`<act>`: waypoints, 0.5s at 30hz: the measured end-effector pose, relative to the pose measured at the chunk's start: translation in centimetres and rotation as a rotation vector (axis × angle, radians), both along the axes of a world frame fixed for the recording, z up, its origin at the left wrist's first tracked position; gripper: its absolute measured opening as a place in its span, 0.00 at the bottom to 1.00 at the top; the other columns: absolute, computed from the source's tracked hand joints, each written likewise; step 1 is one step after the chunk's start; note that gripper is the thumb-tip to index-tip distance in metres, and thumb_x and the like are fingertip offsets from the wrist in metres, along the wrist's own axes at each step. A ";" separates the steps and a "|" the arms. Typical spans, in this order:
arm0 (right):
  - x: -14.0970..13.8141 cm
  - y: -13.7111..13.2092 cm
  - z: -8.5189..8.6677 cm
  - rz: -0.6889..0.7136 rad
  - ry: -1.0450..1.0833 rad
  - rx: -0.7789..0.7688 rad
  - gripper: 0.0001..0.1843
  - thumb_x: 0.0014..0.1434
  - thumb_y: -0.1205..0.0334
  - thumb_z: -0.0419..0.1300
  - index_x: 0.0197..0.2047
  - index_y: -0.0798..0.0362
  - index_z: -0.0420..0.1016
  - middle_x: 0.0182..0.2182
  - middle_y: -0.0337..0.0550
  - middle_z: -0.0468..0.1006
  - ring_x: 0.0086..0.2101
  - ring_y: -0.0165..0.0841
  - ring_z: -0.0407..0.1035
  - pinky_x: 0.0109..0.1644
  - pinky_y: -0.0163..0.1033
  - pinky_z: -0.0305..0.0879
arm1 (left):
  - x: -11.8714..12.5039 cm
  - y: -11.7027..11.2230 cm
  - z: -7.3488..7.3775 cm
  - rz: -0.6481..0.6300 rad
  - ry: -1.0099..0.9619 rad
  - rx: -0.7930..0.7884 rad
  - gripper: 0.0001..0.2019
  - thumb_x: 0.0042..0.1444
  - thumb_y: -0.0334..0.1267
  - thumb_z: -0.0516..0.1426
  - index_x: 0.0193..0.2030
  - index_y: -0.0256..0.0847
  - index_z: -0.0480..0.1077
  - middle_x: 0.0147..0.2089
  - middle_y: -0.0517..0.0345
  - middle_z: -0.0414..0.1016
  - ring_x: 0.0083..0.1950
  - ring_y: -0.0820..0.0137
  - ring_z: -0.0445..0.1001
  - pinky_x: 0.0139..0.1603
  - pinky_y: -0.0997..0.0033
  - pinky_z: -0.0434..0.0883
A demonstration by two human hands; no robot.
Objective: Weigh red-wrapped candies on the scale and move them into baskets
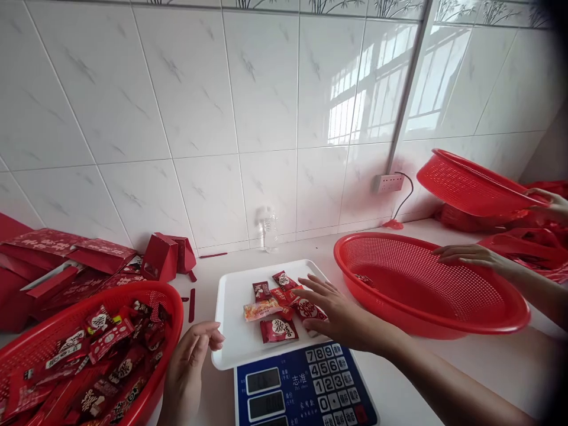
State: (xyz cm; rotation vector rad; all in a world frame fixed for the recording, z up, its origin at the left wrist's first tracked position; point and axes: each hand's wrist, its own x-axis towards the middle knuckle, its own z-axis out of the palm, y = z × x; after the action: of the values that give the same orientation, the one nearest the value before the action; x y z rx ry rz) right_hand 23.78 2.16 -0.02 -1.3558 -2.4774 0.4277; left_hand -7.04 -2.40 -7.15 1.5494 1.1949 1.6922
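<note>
A white weighing tray (231, 296) sits on a blue digital scale (297, 387) in front of me. Several small wrapped packets lie on it, mostly red, such as a red packet with white characters (278, 330) and an orange-and-cream packet (261, 309). My right hand (332, 313) is over the right part of the pile, fingers spread, partly hiding a red packet (308, 309). Just off the tray's left edge is my left hand (189, 361), its fingers loosely bent and nothing visible in them. To its left stands a red basket (175, 319) heaped with similar packets.
At right, another person's hand (465, 255) rests on a large red basket (430, 328) with few packets inside; their other hand (548, 204) holds a tilted basket (470, 183). Red cartons (160, 257) stand back left. A clear bottle (270, 231) is by the tiled wall.
</note>
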 end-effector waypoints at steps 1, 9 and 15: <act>0.7 -0.3 -0.1 -0.029 0.015 0.021 0.31 0.62 0.51 0.58 0.66 0.48 0.61 0.68 0.47 0.51 0.67 0.48 0.38 0.68 0.60 0.43 | 0.0 0.0 0.0 0.003 -0.007 0.003 0.16 0.62 0.51 0.53 0.40 0.41 0.74 0.33 0.56 0.74 0.37 0.65 0.71 0.43 0.69 0.69; 8.9 -2.1 -3.9 -0.340 0.109 0.282 0.30 0.62 0.43 0.53 0.63 0.47 0.66 0.63 0.49 0.62 0.63 0.47 0.55 0.62 0.59 0.59 | -0.1 -0.2 -0.1 0.025 -0.062 0.015 0.15 0.61 0.51 0.55 0.37 0.42 0.75 0.32 0.57 0.74 0.40 0.63 0.71 0.48 0.68 0.69; 10.6 -2.7 -4.4 -0.506 0.209 0.419 0.24 0.63 0.43 0.50 0.55 0.46 0.72 0.55 0.48 0.73 0.48 0.45 0.73 0.46 0.49 0.75 | -0.2 -0.3 -0.3 0.059 -0.038 0.026 0.15 0.61 0.51 0.55 0.37 0.42 0.75 0.33 0.57 0.75 0.42 0.64 0.72 0.48 0.70 0.69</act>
State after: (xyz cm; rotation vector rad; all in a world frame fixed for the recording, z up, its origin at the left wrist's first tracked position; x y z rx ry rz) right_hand 34.43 -0.52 -4.37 -1.5781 -1.8282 -0.0614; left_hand -7.21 -2.70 -7.47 1.5035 1.2146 1.7735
